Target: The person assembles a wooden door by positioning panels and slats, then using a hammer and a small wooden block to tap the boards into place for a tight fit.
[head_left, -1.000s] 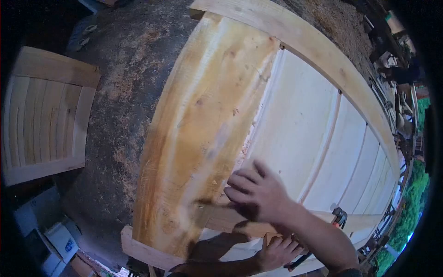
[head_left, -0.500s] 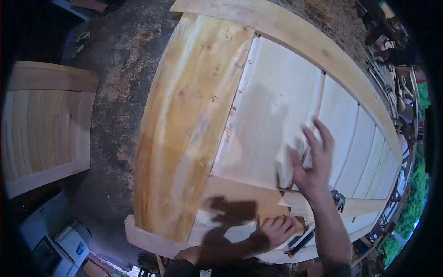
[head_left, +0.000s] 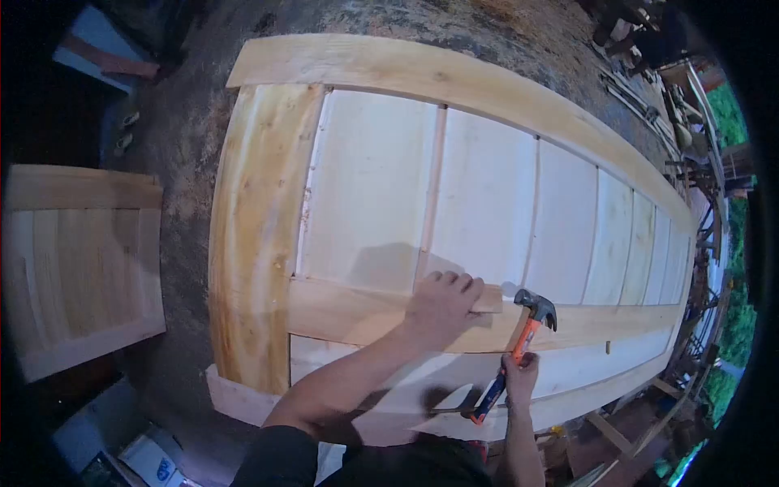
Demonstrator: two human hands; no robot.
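Head view, looking down on a large wooden door frame (head_left: 260, 211) lying flat on a dirt floor strewn with sawdust (head_left: 195, 105).

Left hand (head_left: 442, 304): fingers curled over a small wood block (head_left: 487, 299) and closed on it, knuckles up. The block lies on the door's middle cross rail (head_left: 349, 312), at the lower end of a narrow batten between two pale panels (head_left: 369, 195). Its right end sticks out past the fingertips; the rest is hidden under the hand.

Right hand (head_left: 519, 377): wrapped around the handle of a claw hammer (head_left: 519, 341), gripping low on the blue and orange shaft. Hammer head is up, just right of the block's exposed end. Head and block look close but apart; contact cannot be confirmed at this angle.

Relative to the door: the yellowish end stile is on its left side, the long top rail (head_left: 454, 85) along its far edge. A second, smaller panelled door piece (head_left: 81, 260) lies well apart to the left. Cardboard boxes (head_left: 154, 458) sit near the door's lower left corner. Scrap timber and greenery beyond the door's right end.
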